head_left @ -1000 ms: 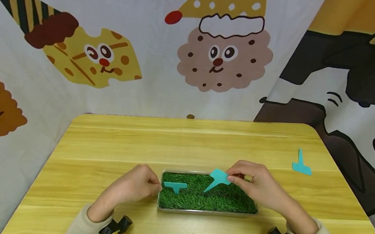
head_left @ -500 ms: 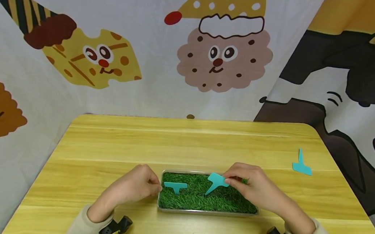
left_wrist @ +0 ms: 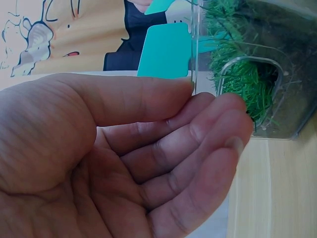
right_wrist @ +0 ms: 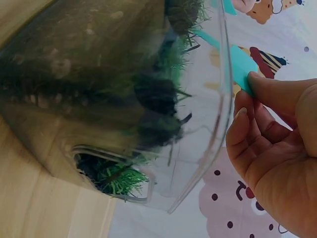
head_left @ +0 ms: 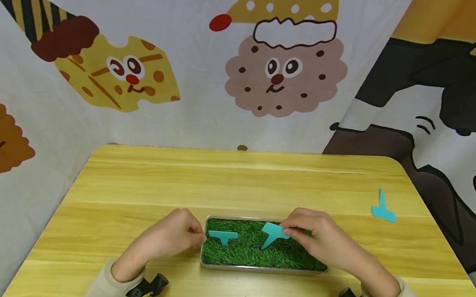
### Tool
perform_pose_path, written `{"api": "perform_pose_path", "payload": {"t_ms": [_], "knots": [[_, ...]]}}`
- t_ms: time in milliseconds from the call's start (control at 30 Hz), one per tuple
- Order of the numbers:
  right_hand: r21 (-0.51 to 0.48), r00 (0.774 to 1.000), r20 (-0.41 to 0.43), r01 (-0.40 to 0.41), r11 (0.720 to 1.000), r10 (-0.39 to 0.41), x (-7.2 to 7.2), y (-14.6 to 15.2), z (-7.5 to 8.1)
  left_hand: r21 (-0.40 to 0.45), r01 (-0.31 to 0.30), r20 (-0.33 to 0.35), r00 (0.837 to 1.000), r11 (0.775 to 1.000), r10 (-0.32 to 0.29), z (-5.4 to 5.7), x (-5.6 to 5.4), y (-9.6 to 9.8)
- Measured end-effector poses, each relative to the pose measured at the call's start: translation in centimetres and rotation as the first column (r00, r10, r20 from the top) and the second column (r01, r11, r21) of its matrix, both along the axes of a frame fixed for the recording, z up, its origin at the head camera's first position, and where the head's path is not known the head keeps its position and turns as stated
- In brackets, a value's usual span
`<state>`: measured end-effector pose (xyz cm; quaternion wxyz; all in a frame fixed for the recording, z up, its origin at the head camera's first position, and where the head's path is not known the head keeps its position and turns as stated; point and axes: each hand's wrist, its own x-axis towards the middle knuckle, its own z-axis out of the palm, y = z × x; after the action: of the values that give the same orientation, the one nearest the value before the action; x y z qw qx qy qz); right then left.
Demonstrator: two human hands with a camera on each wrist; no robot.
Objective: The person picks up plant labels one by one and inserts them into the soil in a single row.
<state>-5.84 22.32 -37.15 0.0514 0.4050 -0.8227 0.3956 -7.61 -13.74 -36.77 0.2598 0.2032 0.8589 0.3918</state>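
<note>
A clear plastic box (head_left: 262, 270) filled with green grass (head_left: 247, 256) sits on the table. My left hand (head_left: 180, 232) grips its left rim between thumb and curled fingers, as the left wrist view shows. Close by, one turquoise T-shaped plant label (head_left: 223, 235) stands upright in the grass. My right hand (head_left: 315, 232) pinches the right end of another turquoise plant label (head_left: 273, 231) between thumb and index finger. This label leans over the middle of the box, its stem tip down at the grass; how deep the tip sits is hidden by the blades.
A third turquoise plant label (head_left: 382, 213) lies flat at the table's far right, stem pointing away. The wooden table (head_left: 169, 176) ends at a cloth backdrop (head_left: 198, 118) with cartoon figures. Each wrist bears a small black camera (head_left: 155, 284).
My right hand has lowered its plant label slightly, toward me, bringing the stem tip down to the grass. The left hand and the box stay where they were.
</note>
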Motion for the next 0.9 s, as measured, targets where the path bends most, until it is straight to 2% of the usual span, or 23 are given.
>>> {"api": "perform_pose_path", "payload": {"t_ms": [400,900], "knots": [[0.079,0.995,-0.097,-0.023,0.997,0.031,-0.1,-0.9,0.6,0.003,-0.003,0.003,1.0,1.0,0.003,0.1,0.0,-0.1],[0.154,0.993,-0.082,-0.068,0.986,0.082,-0.3,-1.7,0.5,-0.012,-0.003,0.016,1.0,1.0,0.003,0.1,0.1,0.0]]}}
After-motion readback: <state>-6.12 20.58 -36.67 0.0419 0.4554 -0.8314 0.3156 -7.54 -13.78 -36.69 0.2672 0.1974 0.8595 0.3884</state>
